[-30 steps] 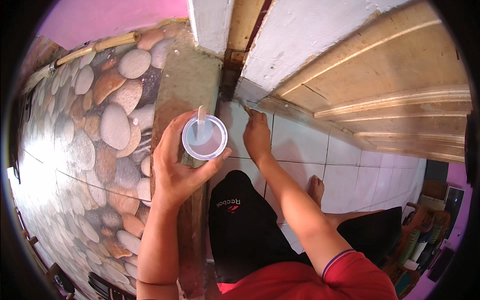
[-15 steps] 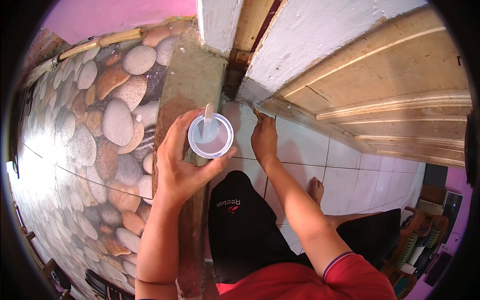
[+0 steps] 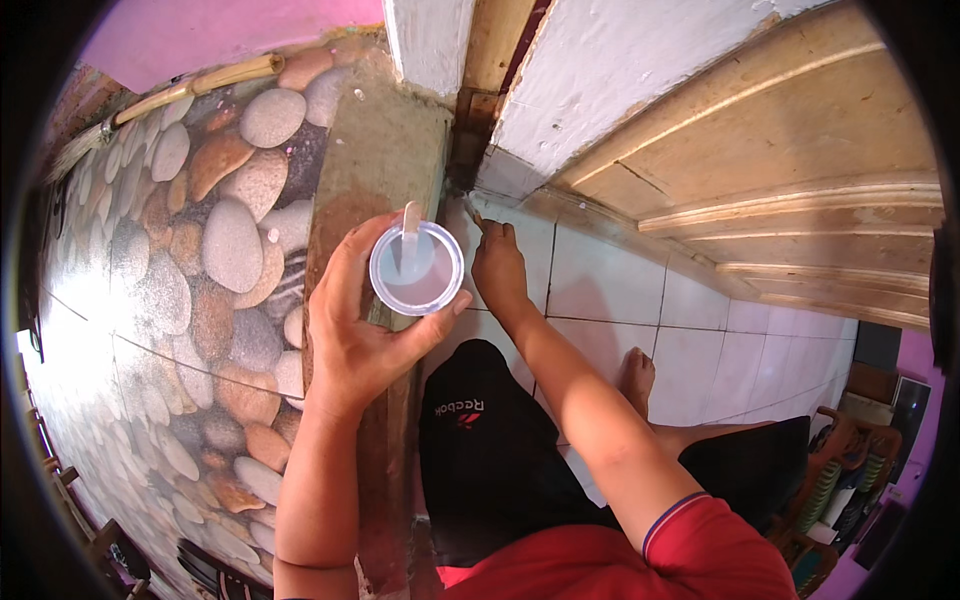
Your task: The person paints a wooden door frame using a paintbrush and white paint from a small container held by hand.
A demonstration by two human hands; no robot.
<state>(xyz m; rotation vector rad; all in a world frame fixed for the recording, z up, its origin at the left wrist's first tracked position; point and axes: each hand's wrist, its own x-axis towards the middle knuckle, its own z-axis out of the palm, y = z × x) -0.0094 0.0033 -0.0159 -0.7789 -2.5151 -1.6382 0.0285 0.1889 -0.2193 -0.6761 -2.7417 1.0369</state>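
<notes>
My left hand point(image 3: 352, 320) is wrapped round a clear plastic cup point(image 3: 418, 302), holding it upright over the edge of the concrete sill. A flat wooden stick point(image 3: 410, 235) leans inside, its top above the rim, with something pale at the bottom. Farther off, my right hand point(image 3: 498, 268) is closed on the short wooden handle of what looks like a small paintbrush point(image 3: 477, 216). Its tip is low by the floor corner, at the foot of the white door frame point(image 3: 515, 172); the bristles are too small to make out clearly.
A panelled wooden door point(image 3: 770, 160) stands at the right over white floor tiles point(image 3: 600, 275). The concrete sill point(image 3: 375, 150) runs beside a pebble-patterned floor point(image 3: 230, 245) on the left. A broom point(image 3: 200, 85) lies at the far left. Wooden furniture point(image 3: 850, 450) stands at the right.
My right hand and the brush have shifted left, closer to the sill and the frame's corner. The cup in my left hand has barely moved.
</notes>
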